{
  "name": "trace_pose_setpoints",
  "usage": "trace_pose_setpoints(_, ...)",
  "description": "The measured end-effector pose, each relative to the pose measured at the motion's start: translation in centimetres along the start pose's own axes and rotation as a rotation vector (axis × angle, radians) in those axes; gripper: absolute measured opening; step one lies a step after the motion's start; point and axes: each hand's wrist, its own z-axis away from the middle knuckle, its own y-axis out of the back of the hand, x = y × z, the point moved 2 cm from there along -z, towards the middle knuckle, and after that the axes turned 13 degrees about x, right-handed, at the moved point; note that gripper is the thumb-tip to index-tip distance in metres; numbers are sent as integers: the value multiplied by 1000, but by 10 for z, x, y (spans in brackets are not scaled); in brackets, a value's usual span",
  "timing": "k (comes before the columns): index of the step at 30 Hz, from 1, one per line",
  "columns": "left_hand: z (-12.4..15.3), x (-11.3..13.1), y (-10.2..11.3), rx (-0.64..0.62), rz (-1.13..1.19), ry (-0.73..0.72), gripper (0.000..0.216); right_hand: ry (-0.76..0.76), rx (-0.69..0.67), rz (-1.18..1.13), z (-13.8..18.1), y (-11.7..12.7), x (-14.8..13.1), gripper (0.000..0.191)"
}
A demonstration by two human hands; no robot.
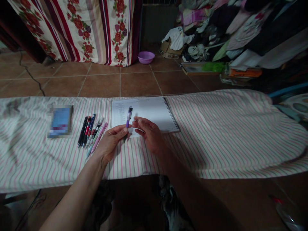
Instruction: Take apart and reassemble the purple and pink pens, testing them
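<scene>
Left hand point(112, 138) pinches 1 purple pen point(128, 118); right hand point(151, 135) hovers beside it, fingers apart.

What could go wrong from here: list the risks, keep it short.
1. The purple pen might slip, since only the left hand seems to grip it, by thumb and fingers; the right hand is open beside it.
2. The left forearm could brush the loose pens lying close by and scatter them.
3. A dropped pen might mark the notebook.
</scene>
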Motion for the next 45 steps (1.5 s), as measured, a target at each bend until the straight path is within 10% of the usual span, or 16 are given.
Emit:
trace_pose_setpoints(13, -7, 5, 7, 218, 214, -109, 25, -72, -196, 28, 7, -5, 10, 31)
trace_pose_setpoints(45, 4, 12, -16, 43, 169, -29, 26, -144, 58, -312, -8, 14, -4, 18)
